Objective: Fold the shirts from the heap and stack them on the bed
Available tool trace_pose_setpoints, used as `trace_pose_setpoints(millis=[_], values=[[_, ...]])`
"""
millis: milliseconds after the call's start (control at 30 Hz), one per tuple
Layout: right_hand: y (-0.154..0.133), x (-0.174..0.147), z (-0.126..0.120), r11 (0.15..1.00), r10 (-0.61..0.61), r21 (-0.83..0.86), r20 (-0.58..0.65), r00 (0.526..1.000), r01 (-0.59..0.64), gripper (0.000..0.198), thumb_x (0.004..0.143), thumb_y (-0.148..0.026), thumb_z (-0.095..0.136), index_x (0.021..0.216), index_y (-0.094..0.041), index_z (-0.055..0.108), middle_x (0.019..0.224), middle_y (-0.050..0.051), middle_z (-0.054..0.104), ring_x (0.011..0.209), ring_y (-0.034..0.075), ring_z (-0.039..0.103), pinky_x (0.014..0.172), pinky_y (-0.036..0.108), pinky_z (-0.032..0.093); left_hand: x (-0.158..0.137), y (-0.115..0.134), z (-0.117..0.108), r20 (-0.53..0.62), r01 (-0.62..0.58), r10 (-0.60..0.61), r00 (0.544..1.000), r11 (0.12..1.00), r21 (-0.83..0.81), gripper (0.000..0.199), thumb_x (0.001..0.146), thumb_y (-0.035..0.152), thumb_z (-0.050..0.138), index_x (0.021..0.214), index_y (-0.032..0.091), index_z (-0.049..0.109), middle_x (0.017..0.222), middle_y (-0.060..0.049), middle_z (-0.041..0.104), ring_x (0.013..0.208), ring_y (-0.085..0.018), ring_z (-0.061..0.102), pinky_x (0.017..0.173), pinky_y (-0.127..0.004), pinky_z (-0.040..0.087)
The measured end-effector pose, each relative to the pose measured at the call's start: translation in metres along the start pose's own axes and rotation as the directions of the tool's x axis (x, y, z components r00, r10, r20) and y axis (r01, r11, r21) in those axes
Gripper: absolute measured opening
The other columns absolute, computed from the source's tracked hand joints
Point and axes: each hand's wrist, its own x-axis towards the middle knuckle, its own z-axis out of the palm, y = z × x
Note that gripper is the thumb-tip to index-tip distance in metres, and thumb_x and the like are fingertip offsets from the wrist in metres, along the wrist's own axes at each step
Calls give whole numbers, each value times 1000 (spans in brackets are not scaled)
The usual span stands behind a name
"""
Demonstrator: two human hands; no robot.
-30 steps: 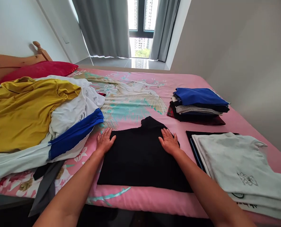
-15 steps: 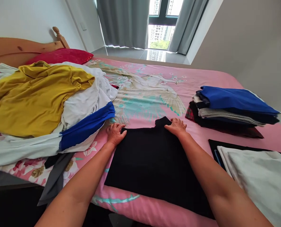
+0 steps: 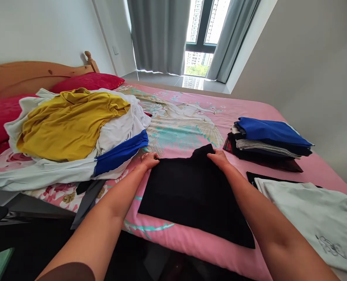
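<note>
A black shirt (image 3: 191, 191), folded into a flat panel, lies on the bed near its front edge. Its far edge has a raised part at the right. My left hand (image 3: 150, 159) pinches the far left corner between thumb and fingers. At the far right corner, my right hand (image 3: 218, 158) grips the cloth beside the raised part, with the thumb on top. Most of the right fingers are hidden behind the cloth edge.
Left is a loose heap with a yellow top (image 3: 71, 128) and a white-and-blue garment (image 3: 121, 152). At right stand a folded stack topped by a blue garment (image 3: 274, 130) and a pale grey shirt (image 3: 310, 207). A pink bedsheet (image 3: 249, 105) covers the bed.
Both hands have closed on the far corners of the black shirt, where they earlier lay with fingers spread. The camera view has tilted up and shifted slightly.
</note>
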Motion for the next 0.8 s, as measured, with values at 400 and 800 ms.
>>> trace_pose_setpoints(millis=[400, 800], values=[[62, -181, 0, 883, -470, -77, -109, 876, 464, 20, 67, -16, 48, 80, -21, 62, 88, 4, 64, 89, 21, 58, 88, 38, 43, -108, -42, -6, -14, -565, 565, 825, 822, -73, 31, 71, 6, 53, 89, 24, 71, 93, -2, 67, 91, -16, 59, 91, -35, 43], [73, -189, 7, 889, -448, 28, -140, 883, 456, 35, 74, -15, 44, 102, -22, 64, 104, 5, 64, 100, 21, 58, 95, 43, 43, -111, -38, -9, -58, -544, 541, 839, 833, -105, 30, 72, 7, 55, 88, 23, 73, 94, -4, 64, 95, -15, 59, 92, -34, 46]])
